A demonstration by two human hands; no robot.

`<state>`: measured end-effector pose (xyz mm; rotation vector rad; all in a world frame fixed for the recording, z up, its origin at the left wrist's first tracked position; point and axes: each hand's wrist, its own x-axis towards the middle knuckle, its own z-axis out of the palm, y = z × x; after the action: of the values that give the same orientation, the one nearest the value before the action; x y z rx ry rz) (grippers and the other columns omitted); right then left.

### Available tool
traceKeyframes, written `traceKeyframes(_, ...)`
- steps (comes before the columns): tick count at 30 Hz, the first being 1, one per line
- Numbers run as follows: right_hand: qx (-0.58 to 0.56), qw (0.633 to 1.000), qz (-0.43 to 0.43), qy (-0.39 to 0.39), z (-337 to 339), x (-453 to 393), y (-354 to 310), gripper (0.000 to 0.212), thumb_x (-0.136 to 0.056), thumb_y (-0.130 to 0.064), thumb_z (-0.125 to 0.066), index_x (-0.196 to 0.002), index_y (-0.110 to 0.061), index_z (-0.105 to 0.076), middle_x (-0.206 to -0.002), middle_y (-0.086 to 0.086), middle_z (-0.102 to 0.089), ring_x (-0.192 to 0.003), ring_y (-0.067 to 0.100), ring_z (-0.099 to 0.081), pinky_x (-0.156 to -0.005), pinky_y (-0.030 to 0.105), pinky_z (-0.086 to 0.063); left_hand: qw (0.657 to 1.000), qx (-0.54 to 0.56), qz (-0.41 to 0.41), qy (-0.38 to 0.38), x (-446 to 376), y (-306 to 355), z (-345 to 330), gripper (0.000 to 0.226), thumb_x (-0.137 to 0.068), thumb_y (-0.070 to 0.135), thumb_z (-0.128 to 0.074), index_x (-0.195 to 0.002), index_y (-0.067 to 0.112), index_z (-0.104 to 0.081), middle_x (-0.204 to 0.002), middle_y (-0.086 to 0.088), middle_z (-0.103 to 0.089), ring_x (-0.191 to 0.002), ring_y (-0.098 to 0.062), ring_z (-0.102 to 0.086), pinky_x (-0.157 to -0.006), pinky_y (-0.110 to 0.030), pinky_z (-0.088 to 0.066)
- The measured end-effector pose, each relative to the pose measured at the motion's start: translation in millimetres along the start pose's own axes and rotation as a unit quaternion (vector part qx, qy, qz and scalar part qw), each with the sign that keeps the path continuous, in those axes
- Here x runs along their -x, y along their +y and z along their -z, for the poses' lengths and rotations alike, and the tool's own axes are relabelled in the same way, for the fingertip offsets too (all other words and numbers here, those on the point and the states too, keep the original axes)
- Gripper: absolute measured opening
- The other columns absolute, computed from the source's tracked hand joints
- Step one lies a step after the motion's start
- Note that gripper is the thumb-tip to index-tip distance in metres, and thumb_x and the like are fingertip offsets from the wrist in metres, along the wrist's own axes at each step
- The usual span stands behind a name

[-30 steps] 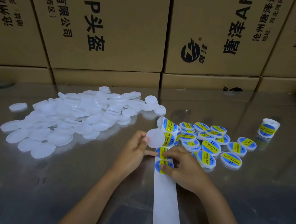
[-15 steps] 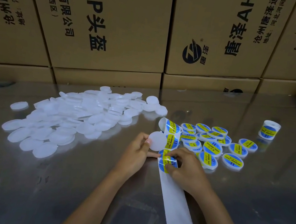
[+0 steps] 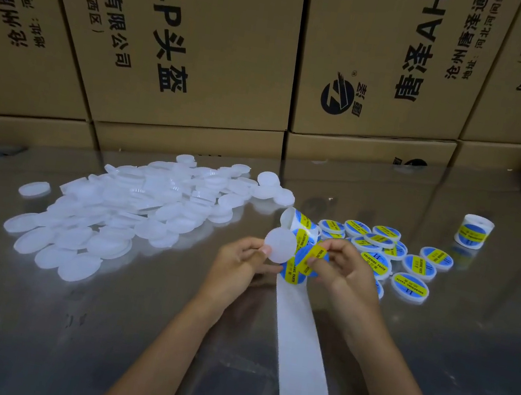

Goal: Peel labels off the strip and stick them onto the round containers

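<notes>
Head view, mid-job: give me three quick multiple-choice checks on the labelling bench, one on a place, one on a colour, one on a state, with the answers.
1. Where does the pile of unlabelled white containers lie?
A. left of the hands
B. right of the hands
C. on the cardboard boxes

2. What colours are the labels on the finished containers?
A. red and white
B. blue and yellow
C. green and black

3. What is the left hand doing?
A. resting flat on the table
B. pinching a blank white container
C. holding the roll

Answers: 1 A, the white pile is left of both hands. 2 B, blue discs with yellow bands. 3 B, its fingers grip the blank disc's edge while the right hand pinches a peeled label beside it.
</notes>
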<state>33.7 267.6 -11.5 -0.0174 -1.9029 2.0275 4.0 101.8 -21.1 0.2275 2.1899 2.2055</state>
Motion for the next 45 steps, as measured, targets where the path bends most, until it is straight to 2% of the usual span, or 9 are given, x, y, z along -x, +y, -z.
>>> traceKeyframes(2, -0.061, 0.998, 0.000, 0.015, 3, 0, -4, 0.023, -0.084, 0.008, -0.066, -0.089, -0.014, -0.062, -0.087, 0.003, -0.071, -0.079, 0.010, -0.067, -0.070, 0.017, -0.052, 0.999, 0.040, 0.003, 0.000, 1, 4, 3, 0.019, -0.102, 0.012, -0.054, -0.112, 0.003, -0.068, -0.104, -0.010, -0.077, -0.095, -0.024, -0.075, -0.088, -0.029, -0.057)
traceKeyframes(8, -0.077, 0.996, 0.038, 0.014, -3, 3, -9, 0.021, -0.085, 0.008, -0.066, -0.098, -0.009, -0.064, -0.090, 0.001, -0.074, -0.080, 0.008, -0.071, -0.067, 0.017, -0.053, 0.995, 0.092, 0.017, -0.027, 8, 9, 7, 0.021, -0.100, 0.014, -0.058, -0.117, 0.005, -0.068, -0.105, -0.010, -0.077, -0.099, -0.023, -0.074, -0.084, -0.026, -0.059)
traceKeyframes(15, -0.006, 0.996, 0.085, 0.000, -14, 10, -9, 0.027, -0.082, 0.007, -0.071, -0.094, -0.015, -0.062, -0.091, 0.001, -0.071, -0.076, 0.015, -0.069, -0.073, 0.033, -0.053, 0.995, 0.066, 0.011, -0.074, 12, 10, 2, 0.024, -0.099, 0.014, -0.058, -0.114, -0.002, -0.070, -0.106, -0.015, -0.076, -0.100, -0.029, -0.073, -0.097, -0.037, -0.055)
traceKeyframes(18, 0.025, 0.995, 0.097, 0.002, -16, 11, -8, 0.026, -0.081, 0.006, -0.073, -0.096, -0.011, -0.061, -0.091, 0.002, -0.070, -0.070, 0.012, -0.065, -0.066, 0.026, -0.049, 0.995, 0.066, 0.007, -0.081, 12, 10, 1, 0.024, -0.099, 0.013, -0.058, -0.112, -0.002, -0.071, -0.106, -0.017, -0.075, -0.101, -0.031, -0.073, -0.099, -0.040, -0.054)
traceKeyframes(26, 0.071, 0.991, 0.115, 0.009, -17, 13, -7, 0.023, -0.080, 0.003, -0.074, -0.096, -0.009, -0.062, -0.092, 0.006, -0.069, -0.078, 0.031, -0.064, -0.070, 0.042, -0.051, 0.993, 0.076, -0.004, -0.093, 13, 12, -1, 0.023, -0.098, 0.013, -0.059, -0.112, 0.000, -0.072, -0.102, -0.017, -0.076, -0.097, -0.027, -0.074, -0.092, -0.030, -0.057)
traceKeyframes(32, 0.085, 0.989, 0.117, 0.023, -17, 11, -3, 0.025, -0.079, 0.001, -0.075, -0.092, -0.017, -0.063, -0.087, -0.004, -0.068, -0.071, 0.021, -0.063, -0.061, 0.024, -0.047, 0.992, 0.075, -0.010, -0.098, 14, 12, -2, 0.020, -0.097, 0.013, -0.060, -0.108, 0.003, -0.074, -0.099, -0.014, -0.077, -0.094, -0.024, -0.075, -0.090, -0.027, -0.057)
traceKeyframes(36, 0.090, 0.988, 0.122, 0.030, -16, 10, 0, 0.027, -0.079, -0.001, -0.076, -0.091, -0.021, -0.062, -0.087, -0.006, -0.067, -0.070, 0.021, -0.061, -0.061, 0.025, -0.046, 0.993, 0.080, -0.010, -0.090, 15, 12, -3, 0.015, -0.097, 0.012, -0.061, -0.102, 0.007, -0.075, -0.094, -0.012, -0.078, -0.089, -0.021, -0.076, -0.085, -0.024, -0.058)
traceKeyframes(42, 0.148, 0.977, 0.148, 0.051, -17, 10, 3, 0.026, -0.077, -0.007, -0.078, -0.091, -0.024, -0.063, -0.093, -0.007, -0.062, -0.068, 0.007, -0.058, -0.061, 0.020, -0.043, 0.994, 0.082, -0.017, -0.076, 15, 14, -6, 0.014, -0.096, 0.005, -0.061, -0.097, 0.007, -0.075, -0.088, -0.011, -0.078, -0.080, -0.017, -0.076, -0.075, -0.019, -0.056)
traceKeyframes(45, 0.183, 0.968, 0.163, 0.061, -15, 9, 3, 0.027, -0.077, -0.014, -0.080, -0.097, -0.027, -0.068, -0.096, -0.006, -0.055, -0.069, 0.009, -0.056, -0.060, 0.012, -0.040, 0.992, 0.095, -0.020, -0.077, 16, 17, -5, 0.014, -0.096, 0.006, -0.060, -0.097, 0.005, -0.075, -0.088, -0.011, -0.078, -0.082, -0.019, -0.076, -0.074, -0.018, -0.056)
